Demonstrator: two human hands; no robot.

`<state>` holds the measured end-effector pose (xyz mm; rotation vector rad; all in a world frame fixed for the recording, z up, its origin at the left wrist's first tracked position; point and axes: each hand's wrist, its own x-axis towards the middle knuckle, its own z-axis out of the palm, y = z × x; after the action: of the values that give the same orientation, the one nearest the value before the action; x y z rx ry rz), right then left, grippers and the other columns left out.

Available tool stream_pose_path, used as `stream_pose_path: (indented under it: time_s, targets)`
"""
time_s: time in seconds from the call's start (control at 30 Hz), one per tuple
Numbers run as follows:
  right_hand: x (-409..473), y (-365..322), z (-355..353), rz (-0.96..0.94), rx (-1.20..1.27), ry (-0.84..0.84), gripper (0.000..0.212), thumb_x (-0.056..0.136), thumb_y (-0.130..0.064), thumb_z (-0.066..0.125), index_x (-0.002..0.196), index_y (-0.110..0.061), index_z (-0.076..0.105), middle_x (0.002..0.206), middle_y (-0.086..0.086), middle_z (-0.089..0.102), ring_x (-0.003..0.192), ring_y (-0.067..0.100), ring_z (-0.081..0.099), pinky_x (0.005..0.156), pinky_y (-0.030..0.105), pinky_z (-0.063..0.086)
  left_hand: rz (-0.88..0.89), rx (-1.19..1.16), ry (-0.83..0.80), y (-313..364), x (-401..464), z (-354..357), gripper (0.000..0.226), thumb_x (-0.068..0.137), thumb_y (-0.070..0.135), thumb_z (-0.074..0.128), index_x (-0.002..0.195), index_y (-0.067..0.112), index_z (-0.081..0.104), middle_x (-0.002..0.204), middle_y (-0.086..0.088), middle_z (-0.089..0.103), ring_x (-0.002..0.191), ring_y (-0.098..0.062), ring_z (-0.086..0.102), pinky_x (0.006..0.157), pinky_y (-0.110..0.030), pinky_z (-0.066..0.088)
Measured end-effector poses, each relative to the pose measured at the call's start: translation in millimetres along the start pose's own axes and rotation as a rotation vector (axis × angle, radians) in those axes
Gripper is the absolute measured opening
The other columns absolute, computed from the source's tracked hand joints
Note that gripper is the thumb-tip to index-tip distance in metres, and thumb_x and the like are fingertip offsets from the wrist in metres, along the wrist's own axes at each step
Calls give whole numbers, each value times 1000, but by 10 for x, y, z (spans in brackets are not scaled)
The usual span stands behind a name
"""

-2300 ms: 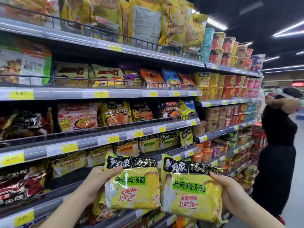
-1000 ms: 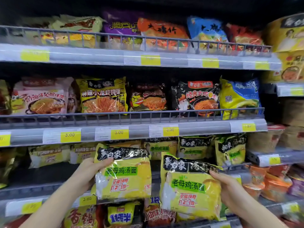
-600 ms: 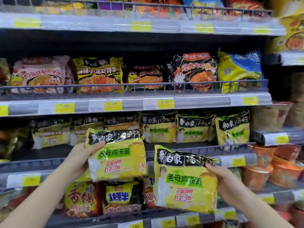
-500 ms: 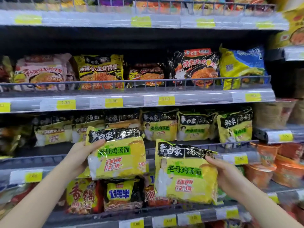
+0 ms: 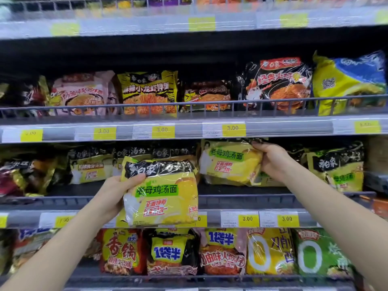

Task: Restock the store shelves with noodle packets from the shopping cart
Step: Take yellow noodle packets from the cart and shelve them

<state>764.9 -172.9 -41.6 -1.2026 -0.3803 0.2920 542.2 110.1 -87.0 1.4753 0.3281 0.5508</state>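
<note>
My left hand [image 5: 117,192] grips a yellow and black noodle packet [image 5: 163,194] by its left edge, holding it upright in front of the middle shelf's wire rail [image 5: 252,199]. My right hand [image 5: 270,160] grips a second matching noodle packet [image 5: 226,162] at its right end, inside the middle shelf just under the shelf above. Matching yellow packets [image 5: 338,166] stand in a row along that shelf on both sides. The shopping cart is out of view.
The shelf above [image 5: 189,127] carries assorted noodle packs behind a wire rail with yellow 3.00 price tags. The shelf below [image 5: 220,253] holds red, yellow and green packs. A dark gap [image 5: 231,189] lies under the packet in my right hand.
My right hand has lifted its packet up and forward into the middle shelf. My left hand has raised its packet slightly. The view has moved closer to the shelves.
</note>
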Motion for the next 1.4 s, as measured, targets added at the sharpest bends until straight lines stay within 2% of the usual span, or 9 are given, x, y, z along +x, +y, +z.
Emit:
stream_pose_path:
  time_s: [0.1,0.27,0.37,0.5,0.73,0.93,1.1,1.3,1.4]
  targets:
    - [191,113,33,24,-95,18,24,88,-5,58,111,-2,53,66,5,74,60,17,71,65,34,58,19,-8,26,-2,41,35,36,66,29,73,51,13,44,79,-15,59,73,-23,61,63,-26,49]
    - [307,288,27,71,-195,10,26,92,-7,56,114,-5,43,56,7,70,48,16,66,72,36,55,2,-2,17,-34,73,29,34,67,27,71,75,-3,56,86,-21,66,74,-24,65,74,-32,50]
    - [360,339,0,91,-242,64,44,89,-7,60,126,-13,37,64,8,67,58,23,64,90,49,48,-7,15,1,-19,80,13,67,61,28,72,108,-17,57,101,-24,69,86,-29,67,84,-38,50]
    - [415,411,-39,133,-236,72,35,89,-7,59,113,-15,34,51,4,69,44,16,64,72,41,51,2,16,4,-24,141,23,63,60,28,72,109,-9,57,100,-24,69,80,-26,68,77,-36,51]
    - [449,353,-52,105,-558,23,34,95,-25,54,124,-11,45,84,10,71,67,19,65,69,34,54,-2,44,-18,-16,210,83,74,47,38,86,105,6,53,96,-23,65,83,-27,68,83,-42,53]
    - [372,243,15,104,-992,29,45,94,-45,49,101,-2,62,87,16,67,72,32,70,48,29,53,-10,21,-39,-3,269,208,52,61,24,72,101,-7,59,82,-17,73,67,-23,71,59,-29,56]
    - [282,219,207,125,-1221,203,49,96,-42,45,66,-4,46,32,7,51,34,20,53,31,18,37,-13,36,-62,9,314,266,64,59,26,72,108,-13,58,87,-19,72,70,-27,70,66,-35,56]
    - [131,139,335,57,-1710,201,26,96,-21,48,106,0,60,95,11,64,80,26,62,67,28,47,3,32,-81,8,314,316,53,59,25,73,99,-8,61,84,-19,71,70,-27,70,72,-39,56]
    - [-105,183,380,-230,-1533,164,49,98,-46,35,94,-3,59,89,12,63,81,27,62,70,30,47,10,21,-88,22,313,349,55,60,24,73,101,-10,60,90,-23,70,72,-29,69,79,-43,53]
